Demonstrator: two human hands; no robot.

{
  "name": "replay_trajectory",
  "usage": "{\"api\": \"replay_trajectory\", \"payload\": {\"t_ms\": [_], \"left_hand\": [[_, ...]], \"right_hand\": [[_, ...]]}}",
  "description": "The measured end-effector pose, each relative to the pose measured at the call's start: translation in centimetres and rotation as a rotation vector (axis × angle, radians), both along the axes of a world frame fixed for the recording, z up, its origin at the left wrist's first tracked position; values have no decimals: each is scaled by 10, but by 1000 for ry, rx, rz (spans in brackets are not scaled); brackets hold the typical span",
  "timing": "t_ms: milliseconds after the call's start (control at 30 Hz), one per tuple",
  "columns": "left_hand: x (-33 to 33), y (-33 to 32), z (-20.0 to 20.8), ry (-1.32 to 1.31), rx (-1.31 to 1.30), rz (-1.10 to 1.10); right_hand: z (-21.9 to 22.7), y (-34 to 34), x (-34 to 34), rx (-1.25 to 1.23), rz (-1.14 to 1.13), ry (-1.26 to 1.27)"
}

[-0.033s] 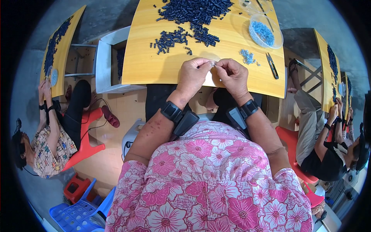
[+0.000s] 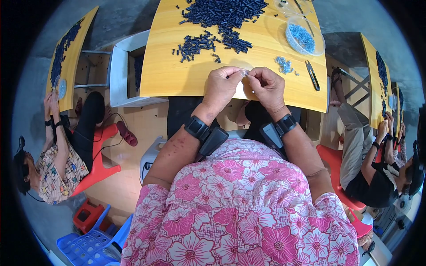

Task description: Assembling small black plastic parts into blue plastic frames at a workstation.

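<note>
Your fingertips meet at the near edge of the yellow table [image 2: 168, 75] — left hand [image 2: 223, 85] and right hand [image 2: 266, 86] are both pinched shut on one tiny pale part [image 2: 244, 72], held between them just above a white sheet [image 2: 242, 91]. Keep both wrists low against the table edge and work the part squarely between thumb and forefinger; a piece this small will, in my judgement, slip if either pinch relaxes.

Just right of your right hand lies a small heap of light blue pieces [image 2: 283, 64], with black snips [image 2: 312, 75] beside it and a clear bowl of blue pieces [image 2: 304, 37] farther back. A large pile of dark blue tubes [image 2: 224, 12] and a smaller scatter [image 2: 195, 45] sit well apart, toward the far side.

Not verifiable: the shape of the held part — your fingers cover most of it. The white sheet is largely hidden under both hands. The large pile is cut off at the top edge. Black wrist units [image 2: 197, 128] block part of each forearm
</note>
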State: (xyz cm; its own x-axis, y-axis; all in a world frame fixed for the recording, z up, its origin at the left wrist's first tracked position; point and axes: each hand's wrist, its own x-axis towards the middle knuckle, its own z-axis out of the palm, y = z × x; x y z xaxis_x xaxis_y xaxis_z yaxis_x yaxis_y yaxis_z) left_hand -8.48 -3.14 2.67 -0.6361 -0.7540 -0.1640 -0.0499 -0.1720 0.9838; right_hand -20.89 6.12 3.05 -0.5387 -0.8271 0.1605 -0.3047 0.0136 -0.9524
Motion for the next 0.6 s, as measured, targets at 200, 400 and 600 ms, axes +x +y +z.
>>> {"api": "replay_trajectory", "payload": {"t_ms": [200, 400, 600], "left_hand": [[0, 1, 1, -17, -15, -3], [0, 0, 2, -14, -59, -10], [1, 2, 4, -36, -83, 17]], "right_hand": [[1, -2, 0, 8, -13, 13], [-1, -1, -1, 40, -16, 66], [-3, -2, -2, 48, -34, 89]]}}
